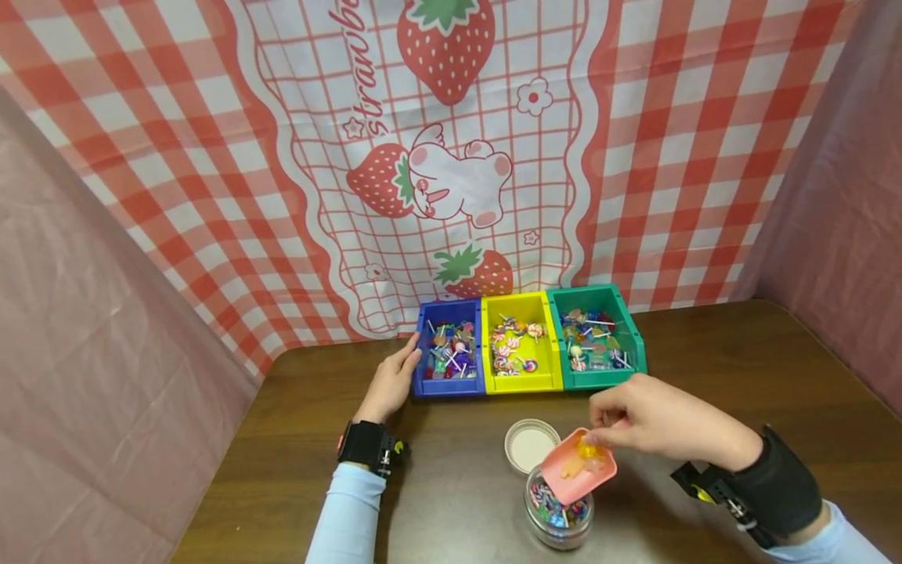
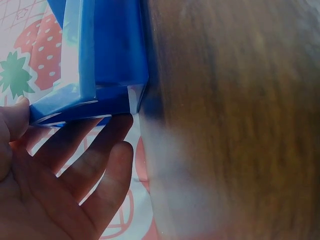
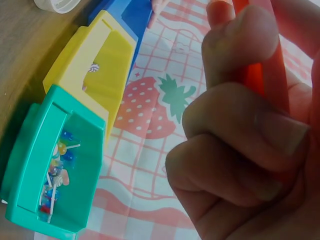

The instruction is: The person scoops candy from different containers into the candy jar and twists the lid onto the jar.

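Note:
My right hand [image 1: 644,415] grips the handle of a pink scoop [image 1: 564,484], its fingers curled round it in the right wrist view. Yellow and orange candy pieces [image 1: 586,462] lie in the scoop, which hangs over the mouth of a clear jar [image 1: 559,536]. Colourful small candies [image 1: 553,501] show inside the jar, partly hidden by the scoop. My left hand [image 1: 387,384] touches the outer left side of a blue bin [image 1: 451,385]. In the left wrist view its fingers [image 2: 107,160] extend loosely along the blue wall.
Beside the blue bin stand a yellow bin [image 1: 524,382] and a green bin [image 1: 599,380], holding small lollipops and candies. A round white lid [image 1: 532,446] lies behind the jar. A strawberry-print cloth [image 1: 634,196] hangs behind the wooden table [image 1: 282,470].

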`<state>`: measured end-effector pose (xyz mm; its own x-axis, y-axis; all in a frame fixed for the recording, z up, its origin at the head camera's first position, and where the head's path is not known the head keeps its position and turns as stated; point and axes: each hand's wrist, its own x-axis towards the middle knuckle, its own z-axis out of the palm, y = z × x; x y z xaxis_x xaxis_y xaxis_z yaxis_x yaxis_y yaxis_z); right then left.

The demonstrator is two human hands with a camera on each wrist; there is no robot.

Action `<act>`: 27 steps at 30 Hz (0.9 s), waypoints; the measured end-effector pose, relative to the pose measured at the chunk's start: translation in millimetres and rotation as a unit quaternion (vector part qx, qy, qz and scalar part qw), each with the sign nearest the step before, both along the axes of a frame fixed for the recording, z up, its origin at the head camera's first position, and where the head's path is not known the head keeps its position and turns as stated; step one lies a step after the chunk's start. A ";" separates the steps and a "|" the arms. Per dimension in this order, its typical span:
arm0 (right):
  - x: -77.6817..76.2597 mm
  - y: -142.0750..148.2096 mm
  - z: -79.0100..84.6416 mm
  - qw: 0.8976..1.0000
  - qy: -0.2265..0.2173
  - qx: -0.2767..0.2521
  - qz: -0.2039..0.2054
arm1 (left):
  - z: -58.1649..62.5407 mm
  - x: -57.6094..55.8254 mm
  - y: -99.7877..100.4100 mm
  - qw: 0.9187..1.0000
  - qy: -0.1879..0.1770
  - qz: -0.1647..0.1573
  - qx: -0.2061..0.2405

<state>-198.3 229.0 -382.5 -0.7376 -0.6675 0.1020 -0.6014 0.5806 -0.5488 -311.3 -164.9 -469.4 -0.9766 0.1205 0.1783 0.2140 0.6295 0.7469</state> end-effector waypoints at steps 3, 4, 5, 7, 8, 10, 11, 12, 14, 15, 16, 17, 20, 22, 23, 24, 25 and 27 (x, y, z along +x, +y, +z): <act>2.2 -2.0 0.2 1.000 0.004 0.008 -0.006 | -0.8 0.6 -0.4 1.000 0.000 -0.003 0.000; 2.7 -2.5 0.1 1.000 0.006 0.009 -0.006 | -0.8 0.7 -0.5 1.000 0.000 -0.003 0.000; 3.1 -2.9 -0.1 1.000 0.009 0.010 -0.007 | -1.0 0.9 -0.6 1.000 0.000 -0.003 0.000; 3.5 -3.4 -0.3 1.000 0.013 0.011 -0.006 | -0.9 1.1 -0.8 1.000 -0.001 -0.003 0.002; 3.4 -3.5 -0.4 1.000 0.015 0.011 -0.006 | -0.6 1.1 -0.8 1.000 -0.001 -0.002 0.002; 3.2 -3.5 -0.7 1.000 0.021 0.013 -0.006 | -0.1 1.1 -0.5 1.000 0.001 -0.002 0.002; 3.0 -3.4 -0.7 1.000 0.022 0.014 -0.006 | 0.1 1.0 -0.4 1.000 0.001 -0.002 0.001; 3.0 -3.3 -0.8 1.000 0.023 0.015 -0.005 | 0.3 1.0 -0.1 1.000 0.001 -0.003 0.001; 3.2 -3.1 -0.9 1.000 0.024 0.017 -0.006 | 0.8 0.9 0.4 1.000 0.001 -0.002 0.000; 3.3 -3.0 -1.0 1.000 0.024 0.018 -0.006 | 1.0 0.9 0.6 1.000 0.000 -0.002 0.000; 3.4 -2.9 -1.1 0.999 0.025 0.019 -0.006 | 1.0 0.8 0.8 1.000 0.000 -0.002 0.001; 3.6 -2.8 -1.1 0.999 0.025 0.019 -0.006 | 1.1 0.7 1.0 1.000 0.001 -0.002 0.002; 3.9 -2.4 -0.9 0.999 0.028 0.022 -0.009 | 1.2 0.7 1.2 1.000 0.001 -0.002 0.003; 4.1 -2.3 -0.4 0.999 0.027 0.023 -0.011 | 1.1 0.7 1.0 1.000 0.001 -0.002 0.003; 4.2 -2.2 0.0 0.999 0.026 0.023 -0.013 | 1.1 0.7 0.9 1.000 0.000 -0.002 0.003; 4.4 -2.3 0.4 0.999 0.024 0.023 -0.014 | 1.0 0.7 0.7 1.000 -0.001 -0.001 0.003; 4.7 -2.4 0.9 0.999 0.022 0.022 -0.015 | 1.1 0.7 0.6 1.000 -0.003 -0.001 0.005; 5.1 -2.7 1.9 1.000 0.019 0.019 -0.016 | 1.4 0.9 0.4 1.000 -0.005 -0.001 0.007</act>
<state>-193.1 226.3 -380.6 -0.7549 -0.6475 0.1042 -0.6016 0.6205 -0.5030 -310.4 -164.5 -468.0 -0.9781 0.1201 0.1699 0.2076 0.6188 0.7576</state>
